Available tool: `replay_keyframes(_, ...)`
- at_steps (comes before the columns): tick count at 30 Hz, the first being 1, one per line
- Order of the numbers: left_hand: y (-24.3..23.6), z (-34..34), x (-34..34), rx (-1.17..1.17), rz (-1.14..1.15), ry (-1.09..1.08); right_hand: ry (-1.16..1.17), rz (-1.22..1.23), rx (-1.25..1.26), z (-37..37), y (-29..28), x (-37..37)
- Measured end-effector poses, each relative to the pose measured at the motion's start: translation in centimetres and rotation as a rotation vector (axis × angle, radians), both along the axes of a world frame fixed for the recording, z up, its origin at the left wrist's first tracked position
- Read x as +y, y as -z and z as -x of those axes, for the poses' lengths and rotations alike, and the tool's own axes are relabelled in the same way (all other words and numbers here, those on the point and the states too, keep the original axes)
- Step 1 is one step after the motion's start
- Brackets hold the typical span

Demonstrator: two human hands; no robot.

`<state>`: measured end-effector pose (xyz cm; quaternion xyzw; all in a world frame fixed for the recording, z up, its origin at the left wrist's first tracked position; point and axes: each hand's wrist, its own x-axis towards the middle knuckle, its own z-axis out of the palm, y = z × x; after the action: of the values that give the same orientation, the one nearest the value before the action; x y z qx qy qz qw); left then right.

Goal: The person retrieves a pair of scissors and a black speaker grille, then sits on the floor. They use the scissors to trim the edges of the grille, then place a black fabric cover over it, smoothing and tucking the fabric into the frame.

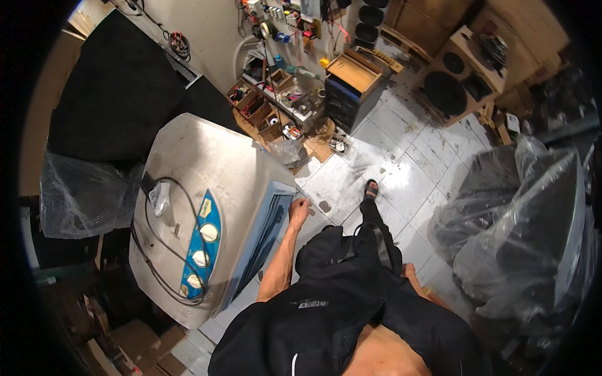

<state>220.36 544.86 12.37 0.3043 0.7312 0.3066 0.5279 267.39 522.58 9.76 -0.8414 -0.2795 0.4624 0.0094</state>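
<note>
My left hand (300, 212) hangs beside the front edge of a beige air cooler (213, 147), its fingers curled in and nothing seen in them. I cannot tell whether it touches the casing. On the cooler's top is a blue control panel (205, 217) with three white knobs, and a black power cord (149, 247) lies looped across it. Blue-framed louvres (266, 232) cover the side facing me. Low by my right hip is my right hand (409, 271), partly behind my dark clothing, its fingers hidden.
Plastic-wrapped bulky items (520, 232) stand on the right. Farther off are a wooden speaker cabinet (461, 75), a black cabinet with a wooden top (354, 78) and wooden bins (257, 106) of small parts. Black panels (119, 88) rise behind the cooler. Pale floor tiles (407, 175) lie ahead.
</note>
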Motion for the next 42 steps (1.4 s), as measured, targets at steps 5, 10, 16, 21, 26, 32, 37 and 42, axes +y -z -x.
replay_keyframes(5, 2.2, -2.2, 3.0, 0.08, 0.106, -0.125, -0.045, -0.196, 0.1, -4.9, 1.0, 18.7)
replay_keyframes(10, 2.8, -3.9, 8.2, 0.136, 0.122, -0.292, -0.214, -0.192, 0.045, -8.4, -0.1, 38.1)
replay_keyframes(16, 2.0, -2.9, 21.2, 0.169, 0.209, -0.264, -0.198, -0.344, 0.098, -7.3, -3.4, 49.4)
replay_keyframes(21, 21.4, 0.7, 28.8, 0.174, 0.226, -0.292, -1.179, -0.274, -0.092, -14.3, 2.9, 39.7)
replay_keyframes(26, 33.3, 5.6, 38.8, 0.294, 0.266, -0.288, -1.122, 0.544, 0.102, -11.4, -6.9, 29.5)
replay_keyframes(32, 50.1, 11.0, 44.6, 0.434, 0.157, -0.404, -0.473, 0.54, 0.052, 0.7, -10.1, 40.7)
replay_keyframes(37, 54.7, 13.6, 48.7, 0.396, 0.441, -0.231, -0.225, 0.807, -0.238, 2.7, -11.2, 43.1)
replay_keyframes(42, 52.6, 13.4, 47.4, 0.382, 0.44, -0.262, 0.037, 0.756, -0.31, 2.4, -11.4, 41.9)
